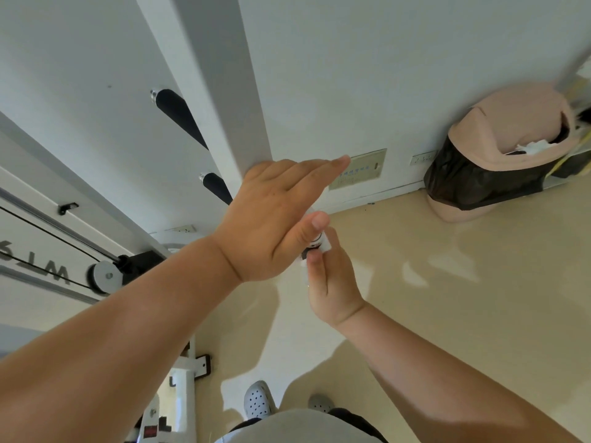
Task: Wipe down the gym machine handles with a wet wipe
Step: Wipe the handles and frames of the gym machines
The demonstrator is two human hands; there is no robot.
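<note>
Grey clothing (297, 425): lying at the bottom edge of the view, with two grey perforated clogs (257, 399) standing on the glossy beige floor (463, 282) just beyond it.
Right hand (332, 282): reaching up from below, its fingers pinching a small white wet wipe (324, 243) against the end of a handle.
Left hand (271, 219): stretching across from the left with the fingers held flat and extended, the thumb pressing down on the same handle end; whether the palm is gripping anything cannot be told.
Handle being wiped (308, 252): showing only as a dark tip with a silvery ring between the two hands, the rest hidden behind them.
White metal machine frame (204, 91): rising on the left, carrying two more black foam-covered handles (180, 116) with chrome caps, and a grey pulley (105, 276) with black cable.
Pink swing-lid bin (505, 148): standing against the white wall at the far right, lined with a black bag and holding crumpled white tissue.
</note>
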